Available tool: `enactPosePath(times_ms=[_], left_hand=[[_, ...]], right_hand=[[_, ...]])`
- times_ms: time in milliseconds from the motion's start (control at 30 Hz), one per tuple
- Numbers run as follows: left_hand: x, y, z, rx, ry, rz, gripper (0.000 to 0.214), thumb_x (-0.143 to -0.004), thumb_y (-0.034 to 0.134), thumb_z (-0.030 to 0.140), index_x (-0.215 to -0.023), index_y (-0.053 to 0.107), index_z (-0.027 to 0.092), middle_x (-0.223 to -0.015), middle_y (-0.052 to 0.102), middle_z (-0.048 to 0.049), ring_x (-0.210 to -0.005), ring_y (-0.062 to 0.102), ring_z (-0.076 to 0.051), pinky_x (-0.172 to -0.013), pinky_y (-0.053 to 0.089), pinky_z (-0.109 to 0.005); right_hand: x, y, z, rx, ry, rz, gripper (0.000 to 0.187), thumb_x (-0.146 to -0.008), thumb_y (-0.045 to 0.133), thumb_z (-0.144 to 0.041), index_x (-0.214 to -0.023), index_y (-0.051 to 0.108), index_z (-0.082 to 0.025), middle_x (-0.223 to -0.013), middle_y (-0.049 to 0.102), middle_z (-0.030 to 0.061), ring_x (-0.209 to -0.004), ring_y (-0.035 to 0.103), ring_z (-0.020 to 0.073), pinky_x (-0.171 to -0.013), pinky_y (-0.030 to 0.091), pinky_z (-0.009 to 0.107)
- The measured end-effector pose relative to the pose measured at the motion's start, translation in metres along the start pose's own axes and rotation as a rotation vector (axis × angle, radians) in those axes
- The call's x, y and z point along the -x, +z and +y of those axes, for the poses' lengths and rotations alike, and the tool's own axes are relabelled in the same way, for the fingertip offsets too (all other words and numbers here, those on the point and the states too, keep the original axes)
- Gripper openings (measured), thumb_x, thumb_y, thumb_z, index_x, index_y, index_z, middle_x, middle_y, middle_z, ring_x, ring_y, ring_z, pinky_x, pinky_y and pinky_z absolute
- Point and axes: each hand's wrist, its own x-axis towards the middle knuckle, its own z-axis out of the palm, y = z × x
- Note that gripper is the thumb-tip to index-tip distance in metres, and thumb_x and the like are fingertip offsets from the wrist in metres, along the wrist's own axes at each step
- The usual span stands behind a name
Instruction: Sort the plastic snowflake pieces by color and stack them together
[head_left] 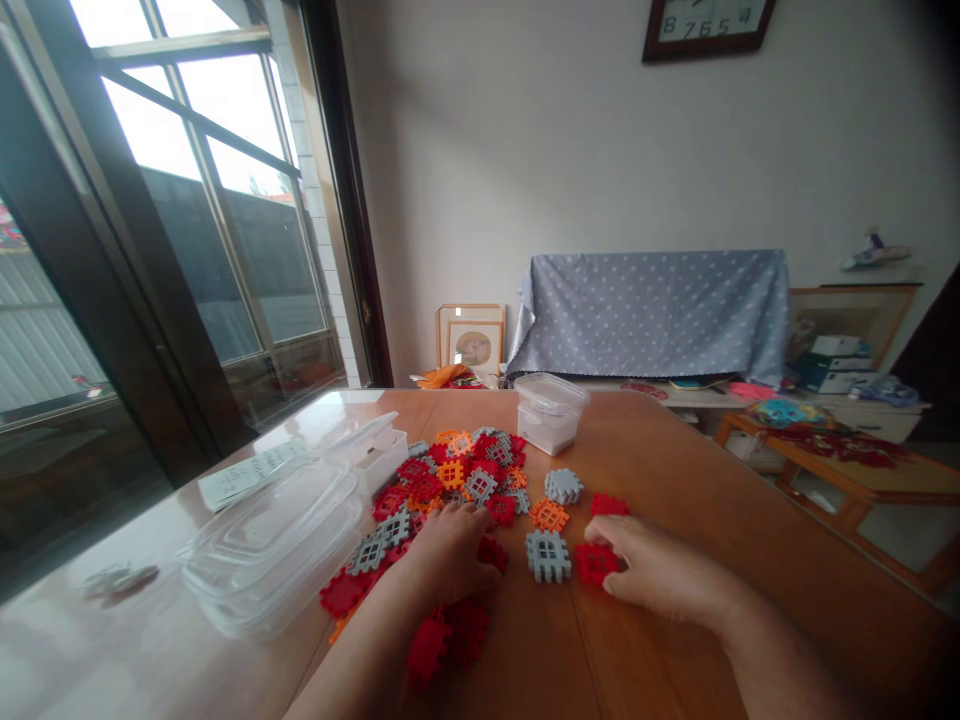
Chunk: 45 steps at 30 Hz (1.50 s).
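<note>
Red, grey and orange notched pieces on a brown table

Your two hands work apart, one on each side of a short row of loose pieces. Your left hand lies over the near edge of the heap, its fingers curved; a dark red piece shows between fingers and thumb, though whether you grip it cannot be told. Further red pieces lie below your left wrist. Your right hand pinches a red window piece between thumb and fingers, low over the tabletop. Another red piece lies just beyond those fingers. Between your hands, note a grey grid piece, an orange piece behind it, and a grey stack farther back.

To the left of the heap stand a large clear container and a white box, with a printed sheet beside them. Behind the heap, slightly right, stands a small lidded tub. Beyond the table, a dotted grey-blue cloth drapes a wide object against the wall, and a clock hangs above.
</note>
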Motion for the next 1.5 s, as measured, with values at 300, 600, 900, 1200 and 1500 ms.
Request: enactPosePath(times_ms=[300,600,900,1200,1500], left_hand=[[0.0,0.005,0.003,0.043,-0.004,0.001,0.05,-0.061,0.079,0.033,-0.108,0.068,0.024,-0.113,0.067,-0.0123,-0.11,0.057,-0.038,-0.096,0.04,-0.049],[0.0,0.001,0.004,0.175,0.123,0.203,0.039,-0.072,0.067,0.023,-0.11,0.06,0.021,-0.115,0.061,-0.0114,-0.104,0.057,-0.028,-0.09,0.044,-0.038],[0.006,-0.004,0.043,0.512,0.361,0.297,0.051,-0.077,0.063,0.013,-0.126,0.054,0.021,-0.115,0.06,-0.0095,-0.106,0.057,-0.025,-0.094,0.044,-0.036],[-0.007,0.016,0.052,1.181,0.18,0.238,0.031,-0.083,0.069,0.027,-0.111,0.059,0.02,-0.096,0.063,-0.0047,-0.088,0.057,-0.018,-0.08,0.044,-0.03],[-0.011,0.016,0.045,1.52,0.028,0.079,0.026,-0.077,0.078,0.03,-0.093,0.065,0.015,-0.081,0.063,-0.0009,-0.068,0.053,-0.01,-0.068,0.039,-0.024]], right_hand=[[-0.006,0.008,0.003,0.104,-0.005,-0.079,0.027,-0.065,0.064,-0.008,-0.088,0.063,-0.022,-0.092,0.069,0.0014,-0.086,0.061,0.0207,-0.073,0.038,0.027],[-0.01,-0.001,-0.016,-0.121,-0.055,0.137,0.017,-0.085,0.056,-0.022,-0.099,0.066,-0.022,-0.094,0.071,0.0025,-0.082,0.065,0.0186,-0.075,0.047,0.029],[-0.013,0.019,-0.054,-0.563,-0.149,0.167,0.053,-0.093,0.057,-0.044,-0.143,0.05,-0.026,-0.117,0.07,0.007,-0.098,0.067,0.0224,-0.086,0.055,0.036],[-0.017,0.017,-0.051,-0.818,-0.119,0.129,0.046,-0.093,0.059,-0.041,-0.134,0.049,-0.021,-0.089,0.063,-0.0003,-0.078,0.061,0.0157,-0.071,0.05,0.029],[-0.013,0.009,-0.048,-0.594,-0.125,0.216,0.04,-0.09,0.057,-0.032,-0.129,0.059,-0.023,-0.123,0.065,0.008,-0.107,0.064,0.0236,-0.089,0.055,0.037]])
